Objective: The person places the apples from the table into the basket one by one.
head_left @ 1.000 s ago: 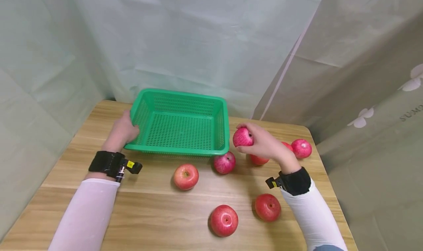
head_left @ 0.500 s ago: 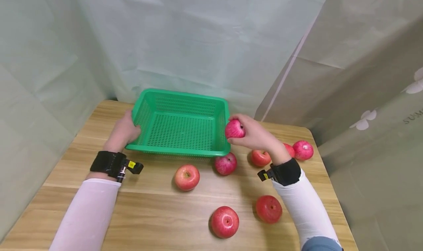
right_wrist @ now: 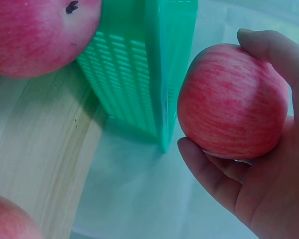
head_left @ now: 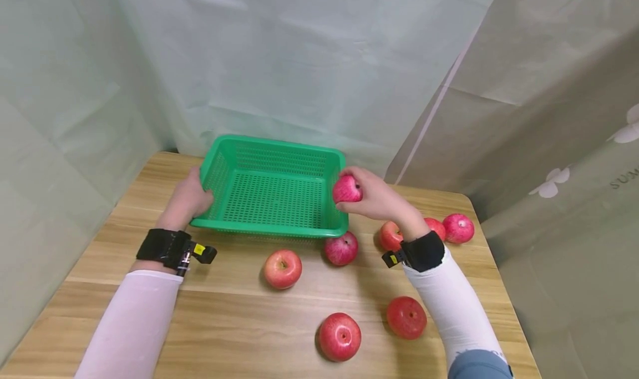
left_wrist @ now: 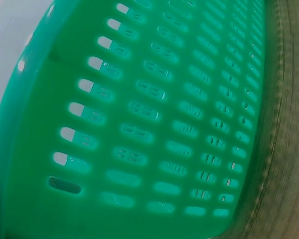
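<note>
A green plastic basket (head_left: 269, 230) with perforated walls sits at the back of the wooden table, nothing inside it. My left hand (head_left: 188, 199) grips its left rim; the left wrist view shows only the basket's slotted wall (left_wrist: 139, 119) up close. In my right hand (head_left: 374, 195) I hold a pink-red apple (head_left: 346, 189), raised at the basket's right rim. The right wrist view shows thumb and fingers curled round this apple (right_wrist: 234, 102), beside the basket's edge (right_wrist: 159, 74). Another apple (head_left: 341, 249) lies against the basket's front right corner.
Several more apples lie on the table: one in front of the basket (head_left: 282, 269), two nearer the front, an apple (head_left: 340, 337) and a darker apple (head_left: 406, 317), and a group at the right with a pink apple (head_left: 458, 228). A pale curtain (head_left: 299, 62) hangs behind.
My right hand has moved left and slightly away from me with the apple, from right of the basket to its right rim. The left hand still grips the basket, which stays put.
</note>
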`<state>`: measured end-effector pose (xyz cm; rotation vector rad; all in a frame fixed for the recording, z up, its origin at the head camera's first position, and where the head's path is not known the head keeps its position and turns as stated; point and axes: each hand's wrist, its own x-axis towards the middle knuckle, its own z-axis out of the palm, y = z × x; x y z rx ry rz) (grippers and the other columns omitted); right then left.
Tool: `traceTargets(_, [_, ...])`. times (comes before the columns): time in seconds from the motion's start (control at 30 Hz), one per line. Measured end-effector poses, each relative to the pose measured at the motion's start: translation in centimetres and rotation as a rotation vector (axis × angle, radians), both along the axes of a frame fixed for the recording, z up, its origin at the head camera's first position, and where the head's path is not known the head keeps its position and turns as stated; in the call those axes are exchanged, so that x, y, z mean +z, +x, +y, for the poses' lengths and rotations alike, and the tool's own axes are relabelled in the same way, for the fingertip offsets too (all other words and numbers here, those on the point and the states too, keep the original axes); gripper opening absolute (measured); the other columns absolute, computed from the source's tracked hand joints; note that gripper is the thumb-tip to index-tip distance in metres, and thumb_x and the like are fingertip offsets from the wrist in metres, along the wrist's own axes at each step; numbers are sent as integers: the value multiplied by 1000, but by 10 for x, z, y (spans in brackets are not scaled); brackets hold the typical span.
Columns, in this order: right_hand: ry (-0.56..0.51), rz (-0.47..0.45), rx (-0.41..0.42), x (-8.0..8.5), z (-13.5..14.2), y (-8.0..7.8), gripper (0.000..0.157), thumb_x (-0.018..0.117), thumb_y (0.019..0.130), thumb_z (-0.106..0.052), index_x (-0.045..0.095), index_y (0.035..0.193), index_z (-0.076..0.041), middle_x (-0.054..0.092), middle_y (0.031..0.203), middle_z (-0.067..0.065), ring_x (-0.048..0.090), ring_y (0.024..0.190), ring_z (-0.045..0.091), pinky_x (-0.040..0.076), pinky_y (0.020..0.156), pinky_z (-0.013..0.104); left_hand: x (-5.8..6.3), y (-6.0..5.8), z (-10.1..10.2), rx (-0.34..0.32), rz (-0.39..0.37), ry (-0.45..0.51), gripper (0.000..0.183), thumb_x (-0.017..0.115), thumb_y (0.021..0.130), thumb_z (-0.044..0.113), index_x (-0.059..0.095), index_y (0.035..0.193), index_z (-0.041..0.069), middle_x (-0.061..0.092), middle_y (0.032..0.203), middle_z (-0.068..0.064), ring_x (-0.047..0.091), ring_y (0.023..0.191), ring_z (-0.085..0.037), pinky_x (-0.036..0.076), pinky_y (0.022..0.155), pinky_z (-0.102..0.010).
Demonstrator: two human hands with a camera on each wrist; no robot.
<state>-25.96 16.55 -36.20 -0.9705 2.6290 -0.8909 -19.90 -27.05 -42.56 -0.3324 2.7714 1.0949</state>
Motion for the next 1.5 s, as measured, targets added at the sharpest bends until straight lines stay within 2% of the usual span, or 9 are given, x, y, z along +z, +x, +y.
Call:
traceTargets(0.53, [37,6,26,-3,-25,-21,69,84,90,-37,52,145,-12,62,125,7,63,110,23,59,86,39,1,1,1,10,3,6,67,46,107,9,13,162,-11,48,129,-43,59,95,-45,53,68,-45])
traceTargets(0.77, [64,30,31,-14,-38,-32,69,84,89,-37,52,147,-16,57,132,10,62,114,23,58,89,39,1,2,1,7,6,13,69,45,107,9,11,163,-9,47,132,-44,59,98,-47,53,73,-49])
traceTargets(1.07, [73,49,61,-32,-54,-45,80,84,91,-36,45,158,-17,48,150,12,62,120,22,57,95,38,-1,5,-1,-4,7,6,69,45,107,10,10,163,-11,46,135,-45,57,101,-48,52,76,-51])
traceTargets(1.17, [121,74,89,-36,-59,-48,82,85,92,-36,43,159,-16,48,153,12,60,125,22,55,98,38,-3,4,-2,-5,3,1,68,44,107,10,10,163,-10,46,135,-44,57,102,-48,52,76,-50])
traceTargets(1.33, [213,147,113,-37,-65,-56,78,87,89,-38,49,154,-17,49,153,12,53,134,27,54,101,42,-4,3,-3,-6,3,8,69,44,107,10,9,164,-9,45,138,-44,56,104,-49,51,78,-52])
traceTargets(1.5, [259,186,113,-40,-68,-66,75,87,89,-40,54,154,-20,43,156,13,51,134,29,55,99,43,0,2,-2,-9,29,2,67,45,105,8,14,161,-11,47,132,-44,58,100,-48,53,75,-51])
